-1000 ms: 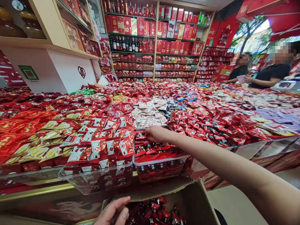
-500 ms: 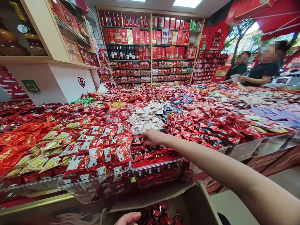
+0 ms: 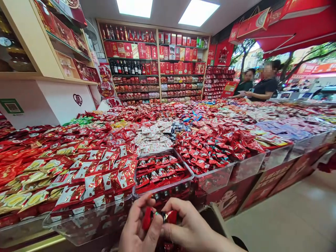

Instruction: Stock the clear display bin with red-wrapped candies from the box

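Observation:
My left hand (image 3: 135,229) and my right hand (image 3: 193,225) meet low in the middle of the view, in front of the candy bin. Small red-wrapped candies (image 3: 147,217) are between the fingers and thumbs of both hands. How many are held is hard to tell, as the fingers cover part of them. Just beyond stands a clear plastic bin (image 3: 193,176) with rows of red-wrapped candies (image 3: 161,172) in it. Below my right wrist, a cardboard box (image 3: 216,217) shows one edge; my hands and forearm hide most of it.
Left of the bin are white-and-red packets (image 3: 94,182) in a clear tray. Twisted red candies (image 3: 207,147) heap up on the right, white packets (image 3: 153,136) behind. Shelves (image 3: 159,52) of bottles and boxes line the back. Two people (image 3: 264,87) stand at the far right.
My right hand has come back from the candy bin to meet my left hand, which has risen from over the cardboard box. Red-wrapped candies are now in both hands. The view has tilted up and turned right.

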`<state>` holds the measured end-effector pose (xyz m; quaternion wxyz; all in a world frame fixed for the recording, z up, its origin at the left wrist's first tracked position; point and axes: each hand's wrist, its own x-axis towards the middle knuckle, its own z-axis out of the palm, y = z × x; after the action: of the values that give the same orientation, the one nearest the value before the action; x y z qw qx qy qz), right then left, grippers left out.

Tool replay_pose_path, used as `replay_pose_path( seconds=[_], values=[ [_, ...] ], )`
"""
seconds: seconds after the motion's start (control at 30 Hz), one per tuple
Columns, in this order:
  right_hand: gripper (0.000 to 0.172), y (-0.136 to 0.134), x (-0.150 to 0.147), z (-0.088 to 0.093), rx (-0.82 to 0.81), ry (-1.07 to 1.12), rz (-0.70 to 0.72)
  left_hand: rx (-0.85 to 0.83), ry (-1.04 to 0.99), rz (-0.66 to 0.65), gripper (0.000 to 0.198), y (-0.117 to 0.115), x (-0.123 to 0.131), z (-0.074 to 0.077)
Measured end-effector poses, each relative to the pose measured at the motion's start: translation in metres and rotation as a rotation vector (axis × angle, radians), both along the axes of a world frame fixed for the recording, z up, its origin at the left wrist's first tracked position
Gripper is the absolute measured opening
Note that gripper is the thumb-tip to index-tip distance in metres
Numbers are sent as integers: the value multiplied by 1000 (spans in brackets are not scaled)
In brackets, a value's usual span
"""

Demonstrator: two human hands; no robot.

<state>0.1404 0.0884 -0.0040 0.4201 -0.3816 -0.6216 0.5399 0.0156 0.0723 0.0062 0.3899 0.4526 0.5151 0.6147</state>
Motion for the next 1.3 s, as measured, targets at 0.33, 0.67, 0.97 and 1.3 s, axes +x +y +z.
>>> replay_pose_path(
  seconds=[0.33,0.67,0.97,1.3],
  values=[
    [32,1,10,5,-49,280,-46,-175,-410,-385,16,5,9,8],
    [35,-1,14,-7,-106,211,-94,-256,-443,-268,34,0,12,-14],
    [28,-15,8,-18,718,-301,-348,-205,-234,-173,48,-2,12,-26],
    [8,31,24,17,965,-601,-358,-159,-39,-281,51,-17,-1,-40]
  ],
)
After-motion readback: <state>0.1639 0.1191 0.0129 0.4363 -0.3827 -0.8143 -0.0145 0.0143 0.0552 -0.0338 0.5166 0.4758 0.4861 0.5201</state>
